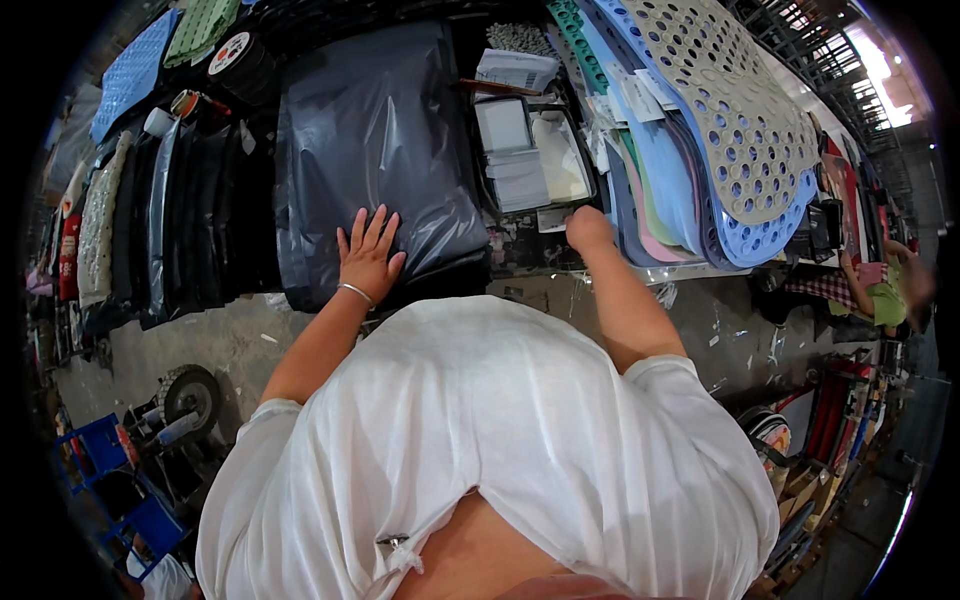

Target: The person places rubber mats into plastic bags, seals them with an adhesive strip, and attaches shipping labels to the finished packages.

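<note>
My left hand (370, 262) lies with its fingers spread on a stack of dark mats in clear plastic (375, 150). My right hand (589, 229) is closed at the near edge of the table, by the lower right corner of a black tray (588, 172). Stacks of white cards or labels (517, 176) and a cream-coloured pad (556, 155) sit in that tray. Beside my right fingers is a small white label (552, 219). Whether they grip it, or what else they hold, is hidden.
Beige perforated mats (735, 110) lie over blue ones (740, 245) at the right. Black bundles (185, 215) stand at the left, below a tape roll (240, 62). A wheel (190, 398) is on the floor behind left; another person (885, 300) is at the far right.
</note>
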`<state>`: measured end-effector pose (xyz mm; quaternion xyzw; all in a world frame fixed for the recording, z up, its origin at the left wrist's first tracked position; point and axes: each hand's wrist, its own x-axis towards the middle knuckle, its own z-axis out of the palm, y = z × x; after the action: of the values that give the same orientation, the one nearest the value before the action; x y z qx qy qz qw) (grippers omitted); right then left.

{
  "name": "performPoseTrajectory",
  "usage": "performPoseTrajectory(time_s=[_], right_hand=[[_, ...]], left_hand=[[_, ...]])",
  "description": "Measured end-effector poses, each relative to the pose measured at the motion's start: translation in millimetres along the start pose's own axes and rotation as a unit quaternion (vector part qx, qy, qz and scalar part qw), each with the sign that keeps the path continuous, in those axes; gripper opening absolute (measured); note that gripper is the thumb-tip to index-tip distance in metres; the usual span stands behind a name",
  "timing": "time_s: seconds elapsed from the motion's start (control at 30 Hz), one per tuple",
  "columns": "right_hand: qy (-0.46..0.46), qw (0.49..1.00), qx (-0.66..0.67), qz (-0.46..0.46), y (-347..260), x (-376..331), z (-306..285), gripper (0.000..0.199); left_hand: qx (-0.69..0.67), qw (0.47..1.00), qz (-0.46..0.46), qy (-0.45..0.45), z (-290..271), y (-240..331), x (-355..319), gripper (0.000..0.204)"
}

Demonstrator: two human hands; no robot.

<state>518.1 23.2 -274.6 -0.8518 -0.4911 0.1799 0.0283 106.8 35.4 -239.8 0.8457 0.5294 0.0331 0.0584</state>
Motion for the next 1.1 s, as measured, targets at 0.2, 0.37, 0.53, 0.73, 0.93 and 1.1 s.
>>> performPoseTrajectory(time_s=[0.2, 0.37, 0.53, 0.73, 0.93, 1.1], right_hand=[[-0.245, 0.852, 0.439, 0.144, 20, 14, 6, 0.019], [-0.193, 0.767, 0.609, 0.064, 42, -5, 34, 0.021], [-0.176, 0.748, 0.636, 0.071, 45, -6, 40, 0.025], [-0.167, 0.757, 0.629, 0.063, 46, -8, 43, 0.028], [-0.132, 0.743, 0.651, 0.076, 43, -9, 40, 0.023], [-0.156, 0.667, 0.714, 0.148, 44, -8, 32, 0.022]], left_hand=[[0.005, 1.000, 0.002, 0.000, 0, 2, 2, 0.066], [0.005, 1.000, -0.003, -0.001, 3, 1, 1, 0.066], [0.018, 1.000, -0.001, 0.005, 6, -1, 1, 0.067], [0.021, 1.000, -0.001, 0.008, 8, -2, 2, 0.067], [0.016, 1.000, 0.000, 0.003, 3, 4, 4, 0.067], [0.018, 1.000, 0.003, 0.004, 6, 1, 3, 0.067]])
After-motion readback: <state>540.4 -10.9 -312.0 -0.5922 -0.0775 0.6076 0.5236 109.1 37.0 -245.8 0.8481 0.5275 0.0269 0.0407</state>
